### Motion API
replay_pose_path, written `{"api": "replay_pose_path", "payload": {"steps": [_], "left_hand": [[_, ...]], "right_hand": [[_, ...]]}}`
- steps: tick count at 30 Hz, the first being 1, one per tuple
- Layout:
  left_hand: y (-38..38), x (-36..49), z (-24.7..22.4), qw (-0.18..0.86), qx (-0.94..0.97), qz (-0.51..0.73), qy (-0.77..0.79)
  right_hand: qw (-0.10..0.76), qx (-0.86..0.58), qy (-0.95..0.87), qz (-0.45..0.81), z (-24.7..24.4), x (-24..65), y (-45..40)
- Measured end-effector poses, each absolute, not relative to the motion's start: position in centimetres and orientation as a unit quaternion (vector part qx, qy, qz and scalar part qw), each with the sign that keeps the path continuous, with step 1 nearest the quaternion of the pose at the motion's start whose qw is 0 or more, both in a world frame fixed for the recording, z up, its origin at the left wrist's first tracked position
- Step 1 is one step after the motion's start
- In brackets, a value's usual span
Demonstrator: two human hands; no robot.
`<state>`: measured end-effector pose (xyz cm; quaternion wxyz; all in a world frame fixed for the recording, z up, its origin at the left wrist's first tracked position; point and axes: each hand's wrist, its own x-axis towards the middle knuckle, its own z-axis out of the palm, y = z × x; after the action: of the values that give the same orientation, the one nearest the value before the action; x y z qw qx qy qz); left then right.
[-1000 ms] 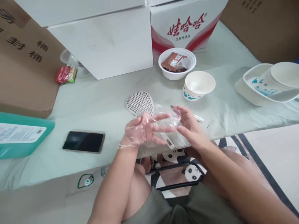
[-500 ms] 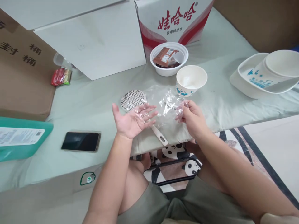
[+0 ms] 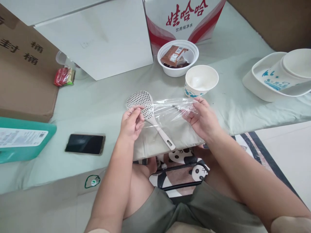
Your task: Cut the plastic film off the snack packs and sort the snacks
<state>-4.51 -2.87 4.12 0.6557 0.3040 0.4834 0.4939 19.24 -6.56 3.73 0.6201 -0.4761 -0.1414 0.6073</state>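
A clear plastic bag (image 3: 167, 111) is stretched between both hands above the table's front edge. My left hand (image 3: 132, 123) pinches its left end, fingers closed. At the other end, my right hand (image 3: 202, 118) has its fingers wrapped on the bunched film. Under the bag lies a pale slotted skimmer (image 3: 139, 97), its handle pointing toward me; the film and left fingertips cover part of its perforated head. Just beyond the right hand stands a white paper bowl (image 3: 202, 79) with a blue pattern.
A white plastic bowl (image 3: 167, 71) holding brown packets stands before a red-and-white carton (image 3: 157, 35). To the right is a white basin (image 3: 257, 87) with paper bowls in it. A phone (image 3: 85, 144) and a green container (image 3: 50, 131) are at left, near red snack packets (image 3: 60, 77).
My left hand has gone from spread fingers to a pinch on the bag's left end. The bag is now pulled taut sideways. My right hand keeps its hold.
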Motion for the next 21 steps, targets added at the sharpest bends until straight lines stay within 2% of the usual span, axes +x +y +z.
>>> {"api": "replay_pose_path", "payload": {"steps": [10,13,15,21], "left_hand": [[-2.5,-7.4,4.2,0.73,0.182,0.535,0.384],[-2.3,-7.8,3.8,0.728,0.186,0.554,0.358],[-2.2,-8.0,3.5,0.717,0.199,0.564,0.358],[-2.6,-8.5,3.0,0.734,0.258,0.528,0.341]], "right_hand": [[0.658,-0.426,-0.055,0.619,3.8,20.0,-6.4],[0.635,-0.423,-0.053,0.645,4.0,19.7,-6.5],[0.572,-0.412,-0.066,0.706,4.1,19.8,-6.6],[0.295,-0.377,-0.186,0.858,4.2,20.4,-7.4]]}}
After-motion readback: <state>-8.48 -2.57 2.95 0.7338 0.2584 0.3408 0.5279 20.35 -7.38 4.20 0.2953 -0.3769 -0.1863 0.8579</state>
